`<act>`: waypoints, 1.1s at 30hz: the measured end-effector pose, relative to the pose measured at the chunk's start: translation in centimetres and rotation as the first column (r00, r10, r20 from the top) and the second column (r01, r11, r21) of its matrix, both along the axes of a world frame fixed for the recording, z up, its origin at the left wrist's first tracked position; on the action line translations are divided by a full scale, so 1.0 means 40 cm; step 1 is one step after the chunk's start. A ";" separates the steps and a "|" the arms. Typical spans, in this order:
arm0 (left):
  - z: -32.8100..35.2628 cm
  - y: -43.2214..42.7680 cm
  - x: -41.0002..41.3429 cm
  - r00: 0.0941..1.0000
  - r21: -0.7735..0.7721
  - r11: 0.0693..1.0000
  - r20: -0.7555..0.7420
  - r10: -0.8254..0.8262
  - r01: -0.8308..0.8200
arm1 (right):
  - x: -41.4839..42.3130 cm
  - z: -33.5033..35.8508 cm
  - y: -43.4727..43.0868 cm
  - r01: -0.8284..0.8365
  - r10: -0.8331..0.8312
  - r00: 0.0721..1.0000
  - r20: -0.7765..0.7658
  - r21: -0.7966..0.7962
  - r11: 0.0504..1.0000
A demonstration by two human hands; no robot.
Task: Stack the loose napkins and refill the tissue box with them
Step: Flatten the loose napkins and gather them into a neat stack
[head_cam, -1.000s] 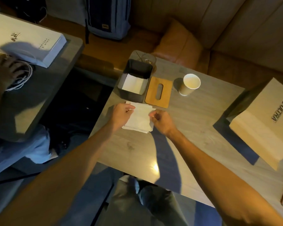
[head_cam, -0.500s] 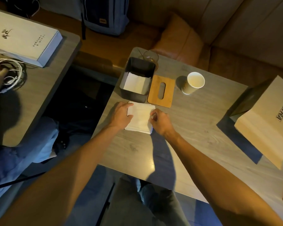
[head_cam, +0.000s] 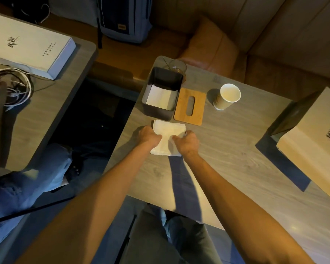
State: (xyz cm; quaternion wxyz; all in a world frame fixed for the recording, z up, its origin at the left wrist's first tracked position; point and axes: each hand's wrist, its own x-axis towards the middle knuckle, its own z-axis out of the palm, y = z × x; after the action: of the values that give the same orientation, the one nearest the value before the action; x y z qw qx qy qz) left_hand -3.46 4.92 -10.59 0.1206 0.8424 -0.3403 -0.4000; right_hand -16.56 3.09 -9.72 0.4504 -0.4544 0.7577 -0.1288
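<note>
As left hand (head_cam: 149, 135) and right hand (head_cam: 187, 142) grip napkin stack (head_cam: 167, 130), tissue box (head_cam: 157, 112) lidless

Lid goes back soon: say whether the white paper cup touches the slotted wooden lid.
Apart: head view shows bare table between white paper cup and slotted wooden lid.

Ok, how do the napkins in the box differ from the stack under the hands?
The napkins in the box lie untouched, low inside the tissue box; the stack lies on the table, gripped at its sides by the left hand and right hand. The napkins in the box look flat; the stack's edges fan slightly. Both are white.
</note>
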 end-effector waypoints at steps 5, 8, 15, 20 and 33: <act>-0.011 0.024 -0.012 0.998 0.024 0.998 0.034 -0.052 0.051 | -0.008 -0.017 0.011 -0.004 0.003 1.000 0.026 0.034 0.999; -0.009 0.035 -0.024 0.991 -0.095 0.994 -0.113 -0.071 0.061 | -0.041 -0.028 0.020 -0.037 0.043 0.994 0.098 -0.060 0.998; -0.026 0.008 -0.070 0.774 -0.246 0.959 -0.632 -0.048 -0.142 | -0.161 -0.044 0.010 0.094 0.011 0.937 0.349 -0.282 0.955; -0.060 -0.038 -0.150 0.726 -0.410 0.904 -0.658 -0.200 -0.123 | -0.258 -0.079 -0.016 0.046 0.177 0.907 0.383 -0.505 0.862; -0.145 -0.007 -0.260 0.785 -0.811 0.538 -0.482 -0.390 -0.231 | -0.309 -0.173 0.019 -0.031 0.445 0.856 0.261 -0.835 0.549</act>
State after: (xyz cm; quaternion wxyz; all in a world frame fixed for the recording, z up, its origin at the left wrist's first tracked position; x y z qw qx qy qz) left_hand -13.88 4.64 -16.40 0.5921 0.4823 -0.4702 -0.4424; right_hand -28.90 3.83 -16.65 0.3676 -0.6672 0.4190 -0.4941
